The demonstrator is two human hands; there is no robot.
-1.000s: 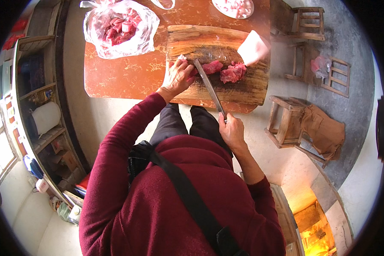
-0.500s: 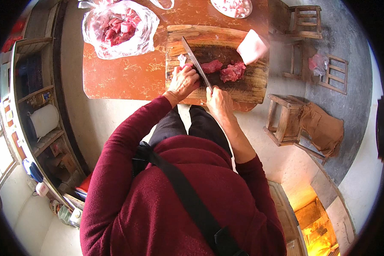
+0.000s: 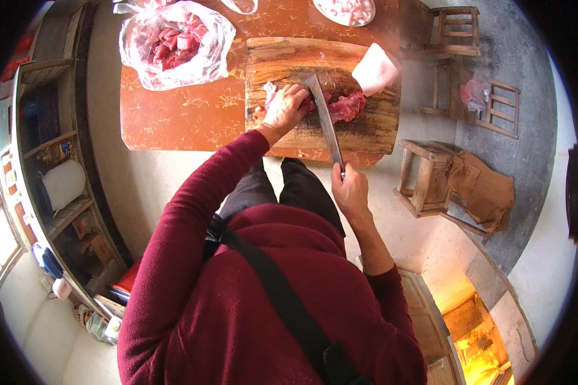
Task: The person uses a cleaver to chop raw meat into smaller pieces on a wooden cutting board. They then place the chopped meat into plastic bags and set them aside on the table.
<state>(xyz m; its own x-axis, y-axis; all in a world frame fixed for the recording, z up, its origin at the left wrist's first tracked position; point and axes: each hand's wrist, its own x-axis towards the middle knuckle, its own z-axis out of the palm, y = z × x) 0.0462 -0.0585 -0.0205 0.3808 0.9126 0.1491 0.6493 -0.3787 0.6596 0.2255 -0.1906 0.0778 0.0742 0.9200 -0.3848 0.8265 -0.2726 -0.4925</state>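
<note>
A worn wooden cutting board [image 3: 366, 135] lies at the table's near edge. My right hand [image 3: 351, 192] is closed round the handle of a long-bladed knife [image 3: 327, 125], whose blade points away from me and crosses a strip of raw meat. Just left of the blade, my left hand [image 3: 286, 109] presses down on that meat with its fingers together, hiding part of it. A pale bit of fat [image 3: 270, 90] shows beyond this hand. To the right of the blade is a red piece of raw meat [image 3: 348, 107]. A thick pale slab of fat [image 3: 375, 69] rests at the board's right side.
On the reddish-brown table [image 3: 173, 119], a clear plastic bag [image 3: 131, 45] holding meat chunks stands left of the board. A plate [image 3: 317, 8] of pale pieces sits at the far edge. Wooden stools [image 3: 424, 176] stand on the right, a shelf unit [image 3: 51, 141] on the left.
The knife and my right hand have moved right and nearer to me. My left hand has shifted slightly right and farther forward over the meat.
</note>
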